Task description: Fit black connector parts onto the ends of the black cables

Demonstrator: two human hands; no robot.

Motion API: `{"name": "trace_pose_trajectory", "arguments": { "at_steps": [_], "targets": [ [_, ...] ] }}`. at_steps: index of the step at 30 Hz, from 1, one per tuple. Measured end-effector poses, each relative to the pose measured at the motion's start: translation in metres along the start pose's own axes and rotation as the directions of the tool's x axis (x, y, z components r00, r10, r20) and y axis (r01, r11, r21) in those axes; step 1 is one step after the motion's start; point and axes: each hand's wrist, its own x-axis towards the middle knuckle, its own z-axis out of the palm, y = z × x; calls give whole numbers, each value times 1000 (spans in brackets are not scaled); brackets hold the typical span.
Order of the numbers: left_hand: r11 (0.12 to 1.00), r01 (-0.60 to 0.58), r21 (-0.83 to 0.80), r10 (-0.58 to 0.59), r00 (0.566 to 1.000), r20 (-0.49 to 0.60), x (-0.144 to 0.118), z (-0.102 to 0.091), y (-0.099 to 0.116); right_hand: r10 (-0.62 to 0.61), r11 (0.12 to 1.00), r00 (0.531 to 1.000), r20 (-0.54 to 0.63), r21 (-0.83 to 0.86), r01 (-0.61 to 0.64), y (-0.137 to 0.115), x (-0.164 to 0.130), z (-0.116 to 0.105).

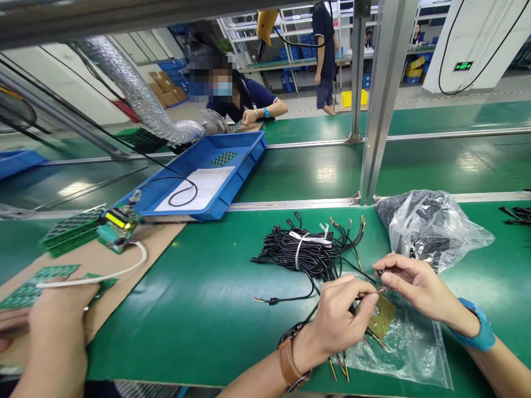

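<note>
My left hand (344, 312), with a brown watch strap at the wrist, pinches a black cable near its stripped wire ends. Close by on the right, my right hand (415, 287), wearing a blue wristband, holds a small black part (380, 272) between thumb and fingers. The thin wire tips lie between the two hands. Beneath them are a yellowish square plate (382, 316) and a clear plastic bag (409, 354). Behind my left hand lies a bundle of black cables (298, 251) bound with a white tie, several coloured wire ends spreading from it.
A clear bag of black parts (431, 226) sits at the right by a metal post (384, 105). A blue tray (215, 207) stands at the back. On the left, a co-worker's hand (58, 309) is over green circuit boards (41, 282) on cardboard. Another person sits across the bench.
</note>
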Motion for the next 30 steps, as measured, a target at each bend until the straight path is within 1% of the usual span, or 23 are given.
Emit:
{"name": "trace_pose_trajectory", "arguments": {
  "at_steps": [2, 5, 11, 15, 20, 22, 26, 30],
  "targets": [
    [1000, 29, 9, -29, 998, -56, 0, 1, -1, -36, 996, 998, 49, -75, 40, -2, -1, 0],
    [999, 50, 13, -49, 996, -81, 0, 2, -2, -45, 985, 994, 96, -162, 60, -7, -3, 0],
    [996, 75, 46, -73, 996, -43, -1, 2, -5, -77, 973, 987, 138, -206, 105, -10, -5, -1],
    [995, 81, 65, -80, 997, -19, 0, 2, -6, -104, 961, 986, 132, -240, 134, -8, -5, -1],
    [992, 85, 90, -87, 996, 19, 1, 2, -6, -179, 939, 974, 136, -273, 211, -6, -4, -1],
    [992, 90, 91, -94, 995, 33, 1, 2, -6, -189, 930, 973, 130, -295, 220, -4, -4, -1],
    [990, 99, 96, -103, 994, 36, -2, 4, -8, -193, 912, 972, 135, -340, 229, -1, -6, -1],
    [990, 102, 98, -106, 993, 41, -3, 5, -10, -212, 898, 964, 158, -357, 256, -3, -6, -1]
  ]
}}
